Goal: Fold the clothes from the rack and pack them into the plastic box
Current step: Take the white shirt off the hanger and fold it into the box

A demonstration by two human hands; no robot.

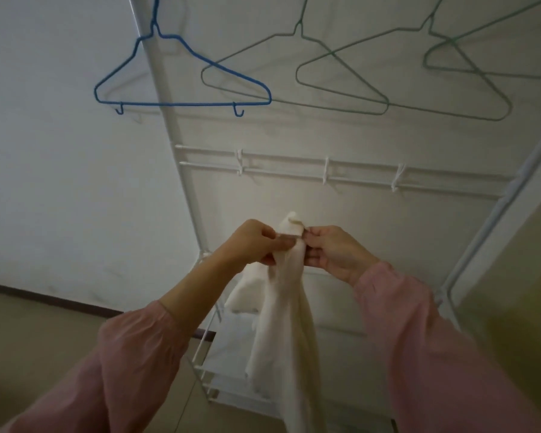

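against a pale wall, the rack (169, 114) holds only bare hangers (181, 89) up top; mid-frame, our left hand (256, 242) and right hand (331, 251) pinch a white garment (281, 323), unfolded; no box visible.

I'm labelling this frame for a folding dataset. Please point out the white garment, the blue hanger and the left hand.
white garment (278, 332): head view, on the cloth hanging below the hands.
blue hanger (181, 104): head view, on its bottom bar.
left hand (256, 242): head view, on the back of the hand.
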